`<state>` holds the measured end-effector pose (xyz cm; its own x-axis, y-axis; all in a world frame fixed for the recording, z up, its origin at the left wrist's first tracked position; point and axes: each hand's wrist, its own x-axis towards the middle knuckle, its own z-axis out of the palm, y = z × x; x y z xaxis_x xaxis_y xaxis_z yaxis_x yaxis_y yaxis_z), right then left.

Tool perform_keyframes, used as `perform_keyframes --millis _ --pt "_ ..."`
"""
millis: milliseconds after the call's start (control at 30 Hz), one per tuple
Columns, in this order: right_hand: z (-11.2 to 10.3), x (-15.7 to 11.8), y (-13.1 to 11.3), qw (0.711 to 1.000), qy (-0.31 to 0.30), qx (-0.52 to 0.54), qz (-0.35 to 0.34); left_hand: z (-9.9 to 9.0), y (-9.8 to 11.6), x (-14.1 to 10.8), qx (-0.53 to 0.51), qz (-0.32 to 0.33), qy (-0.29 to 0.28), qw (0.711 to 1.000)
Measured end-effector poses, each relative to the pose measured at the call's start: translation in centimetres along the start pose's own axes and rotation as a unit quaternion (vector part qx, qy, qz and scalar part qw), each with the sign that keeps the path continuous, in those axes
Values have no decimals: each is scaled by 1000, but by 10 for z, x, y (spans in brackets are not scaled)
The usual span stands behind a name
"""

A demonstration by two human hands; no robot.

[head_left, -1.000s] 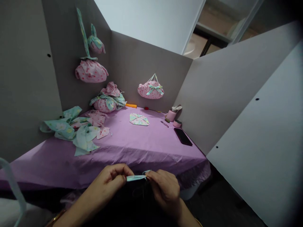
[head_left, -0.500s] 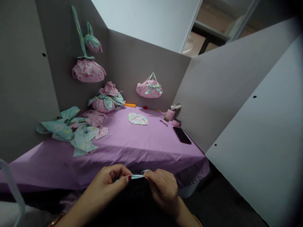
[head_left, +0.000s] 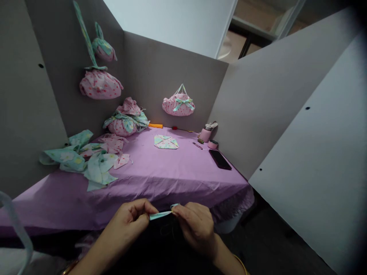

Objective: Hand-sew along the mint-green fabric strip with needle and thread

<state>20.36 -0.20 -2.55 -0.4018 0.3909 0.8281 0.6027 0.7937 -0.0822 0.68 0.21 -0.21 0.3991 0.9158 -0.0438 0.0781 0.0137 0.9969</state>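
Note:
A narrow light-green fabric strip (head_left: 159, 215) stretches between my two hands, just in front of the table's near edge. My left hand (head_left: 130, 221) pinches its left end between thumb and forefinger. The right end is gripped in the closed fingers of my right hand (head_left: 196, 223), and a short bit of fabric sticks out above those fingertips. Below the strip, thin loops that look like thread show faintly against the dark background. On the purple tablecloth (head_left: 169, 168) beyond lies a flat, folded patterned cloth piece (head_left: 166, 142).
Green and pink fabric pieces (head_left: 97, 164) lie heaped on the left, before stuffed pink bags (head_left: 123, 124). More pink bags (head_left: 101, 84) hang on the grey panels. At the right are a pink bottle (head_left: 205, 133), an open pink tin (head_left: 212, 144) and a black phone (head_left: 220, 159).
The view has shifted slightly. My left thumb has drawn back a little, and more of the strip now shows, sloping down toward my left hand. My right hand keeps its grip.

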Motion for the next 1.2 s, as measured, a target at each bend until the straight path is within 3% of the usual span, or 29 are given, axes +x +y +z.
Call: perform_keyframes --millis 267,400,667,800,1000,1200 --pt "-1 -1 0 1000 -4 -4 9 -2 -1 -6 63 83 54 993" --pt "-1 0 -1 1000 -2 6 9 -2 2 -10 165 120 59 977" --pt "-1 4 -2 1000 -2 7 18 -5 1 -14 259 231 33 937" --pt "-2 5 -3 1000 -7 1 19 -3 0 -11 298 235 25 925" --pt "-1 3 -3 1000 -14 4 19 -5 -7 -9 320 252 57 912" --pt "-1 4 -4 1000 -6 1 15 -6 -9 -10 336 224 72 912"
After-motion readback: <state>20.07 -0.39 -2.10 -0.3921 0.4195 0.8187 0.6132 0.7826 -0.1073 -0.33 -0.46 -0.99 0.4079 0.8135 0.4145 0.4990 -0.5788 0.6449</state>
